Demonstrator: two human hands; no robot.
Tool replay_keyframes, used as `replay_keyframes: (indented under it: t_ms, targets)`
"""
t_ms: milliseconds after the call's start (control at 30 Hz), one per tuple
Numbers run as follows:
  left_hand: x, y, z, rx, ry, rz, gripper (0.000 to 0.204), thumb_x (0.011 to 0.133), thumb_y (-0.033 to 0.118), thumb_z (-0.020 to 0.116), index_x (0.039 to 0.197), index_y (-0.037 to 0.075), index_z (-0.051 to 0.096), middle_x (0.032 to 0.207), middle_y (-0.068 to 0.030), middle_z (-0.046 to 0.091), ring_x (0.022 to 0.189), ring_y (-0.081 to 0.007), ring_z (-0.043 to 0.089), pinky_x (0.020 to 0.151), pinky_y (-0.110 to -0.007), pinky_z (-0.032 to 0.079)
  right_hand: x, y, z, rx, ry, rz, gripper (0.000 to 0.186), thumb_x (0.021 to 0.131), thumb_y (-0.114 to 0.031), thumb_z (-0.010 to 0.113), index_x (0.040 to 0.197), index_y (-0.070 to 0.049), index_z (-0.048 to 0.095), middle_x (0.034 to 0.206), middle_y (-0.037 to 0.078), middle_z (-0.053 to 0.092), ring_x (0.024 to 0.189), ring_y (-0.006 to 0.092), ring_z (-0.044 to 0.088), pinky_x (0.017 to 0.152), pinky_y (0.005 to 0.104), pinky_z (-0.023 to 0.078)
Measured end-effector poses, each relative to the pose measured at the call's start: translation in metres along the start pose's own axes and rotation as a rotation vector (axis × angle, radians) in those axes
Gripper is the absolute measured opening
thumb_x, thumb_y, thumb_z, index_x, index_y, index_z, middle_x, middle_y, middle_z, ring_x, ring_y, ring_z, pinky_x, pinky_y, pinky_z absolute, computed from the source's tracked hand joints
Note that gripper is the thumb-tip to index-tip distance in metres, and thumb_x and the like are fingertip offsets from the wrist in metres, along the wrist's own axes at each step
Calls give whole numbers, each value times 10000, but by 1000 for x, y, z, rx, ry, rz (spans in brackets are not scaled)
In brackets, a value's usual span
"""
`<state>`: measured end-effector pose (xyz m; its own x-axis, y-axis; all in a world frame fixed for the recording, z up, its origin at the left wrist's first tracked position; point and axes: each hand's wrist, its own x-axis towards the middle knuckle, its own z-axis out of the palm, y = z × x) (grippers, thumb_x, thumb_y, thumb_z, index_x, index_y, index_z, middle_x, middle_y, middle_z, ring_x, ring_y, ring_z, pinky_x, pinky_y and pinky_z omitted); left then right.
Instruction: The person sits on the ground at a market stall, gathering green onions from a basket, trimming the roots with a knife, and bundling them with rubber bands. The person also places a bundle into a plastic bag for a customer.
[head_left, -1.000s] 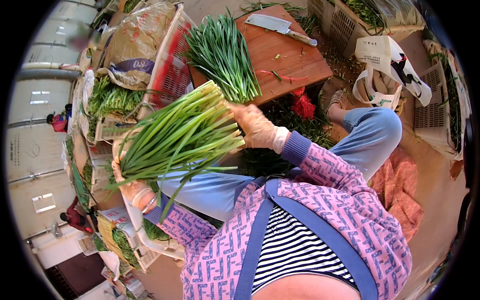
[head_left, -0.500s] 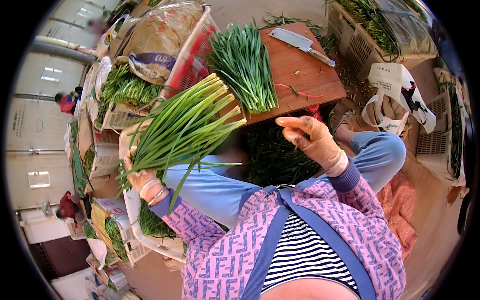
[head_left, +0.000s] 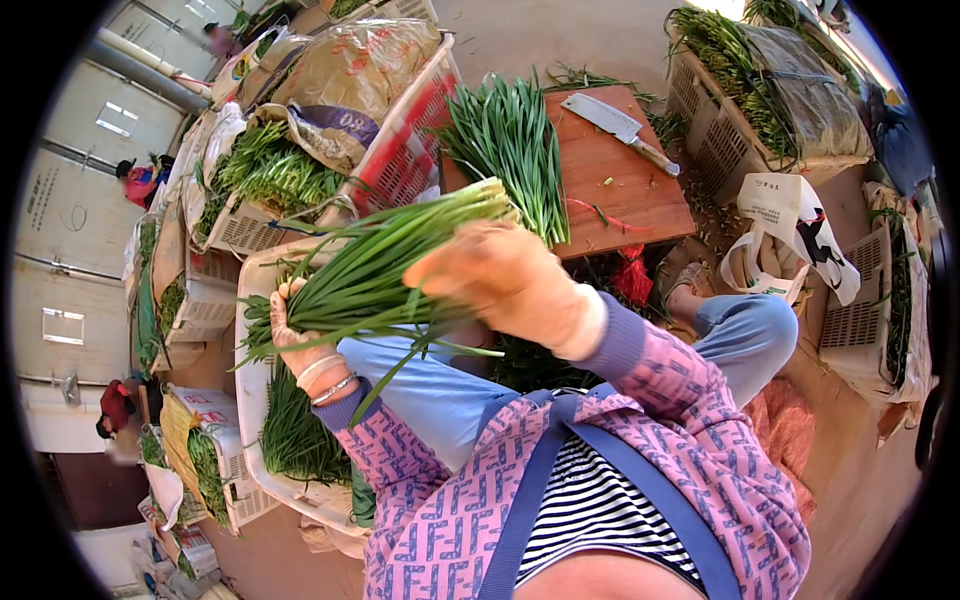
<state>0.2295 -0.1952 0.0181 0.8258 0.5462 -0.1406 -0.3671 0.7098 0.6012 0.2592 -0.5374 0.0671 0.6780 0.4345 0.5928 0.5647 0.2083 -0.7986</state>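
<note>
- A long bundle of green chives with pale cut ends lies slanted across both hands, above the person's lap.
- The left hand grips the leafy end from below, fingers curled around the stalks.
- The gloved right hand rests on the bundle's middle, fingers pressed together over the stalks.
- Beyond the right fingers, a second flat heap of green chives lies on a brown wooden desk.
- A steel cleaver with a wooden handle lies farther out on that desk.
- Below the left fingers, a white plastic crate holds more greens.
</note>
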Motion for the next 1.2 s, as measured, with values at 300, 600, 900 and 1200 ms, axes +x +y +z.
replay_keyframes:
  t_ms: [300, 600, 900, 1200]
  targets:
    - [-9, 12, -1, 231, -98, 20, 224, 979, 263, 518, 985, 64, 618, 997, -122, 667, 990, -290, 615, 931, -496, 494, -146, 5, -119, -122, -113, 411, 441, 814, -237, 722, 1210, -109, 574, 1150, 104, 575, 1025, 235, 568, 895, 383, 458]
    - [-16, -12, 26, 270, -165, -74, 227, 941, 237, 585, 1005, 30, 650, 1056, -146, 676, 963, -282, 651, 876, -466, 548, -14, 54, -64, 348, -352, 491, 575, 875, -139, 682, 1401, -110, 452, 1273, 68, 594, 1148, 189, 568, 976, 308, 474]
    - [-7, -24, 17, 278, -218, -175, 250, 931, 155, 577, 1111, -11, 626, 1134, -158, 656, 1047, -260, 632, 909, -431, 540, -28, 50, -81, 433, -114, 743, 515, 912, -122, 632, 1389, -68, 443, 1142, 69, 650, 985, 156, 638, 800, 290, 566]
    - [-11, -36, 20, 168, -70, -198, 223, 943, 118, 552, 1101, -15, 633, 1141, -161, 656, 1039, -250, 638, 943, -398, 527, -52, 11, -37, -1169, 33, -383, 242, 744, -252, 727, 970, -184, 675, 982, -73, 572, 950, 137, 536, 832, 335, 466]
